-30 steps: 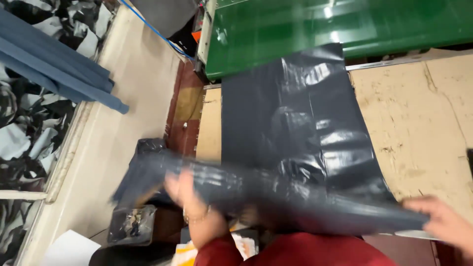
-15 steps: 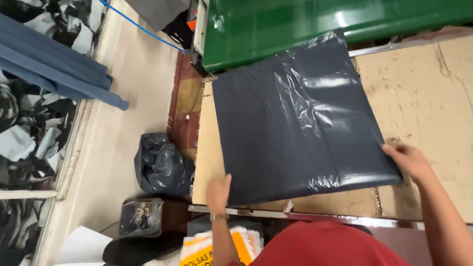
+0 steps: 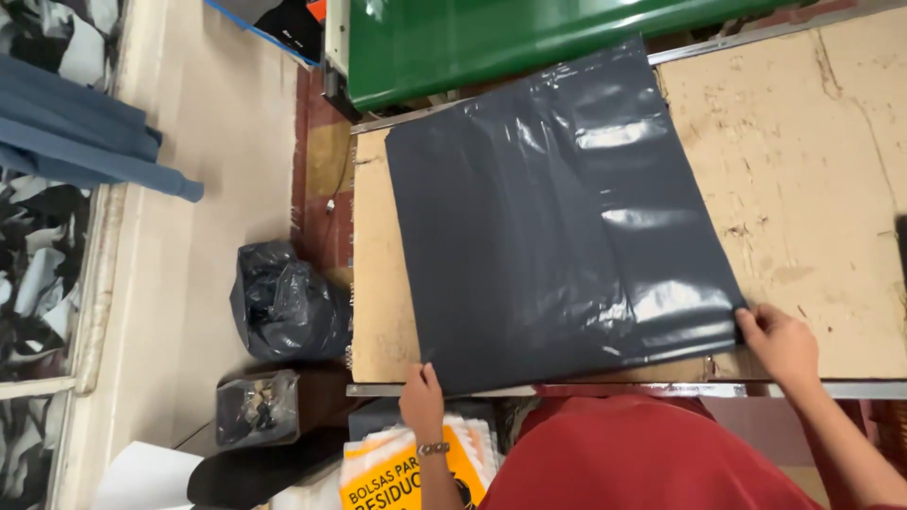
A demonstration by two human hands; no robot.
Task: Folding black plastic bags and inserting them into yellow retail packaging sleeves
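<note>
Pinning the dark plastic bag (image 3: 557, 217) flat, left hand (image 3: 422, 404) at seven o'clock, right hand (image 3: 779, 342) at four; smoothing seems next.

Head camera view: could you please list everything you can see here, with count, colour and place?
Plastic bag: one, dark grey, spread flat on the table.
Table: one, worn tan top, metal front edge.
Green panel: one, behind the table, top of view.
Stuffed bag: one, black, on the floor left of the table.
Yellow printed packs: a stack, below the table's front edge.
Folded cloth: blue, far left.
Left hand: on the plastic bag's near left corner.
Right hand: gripping the plastic bag's near right corner.
</note>
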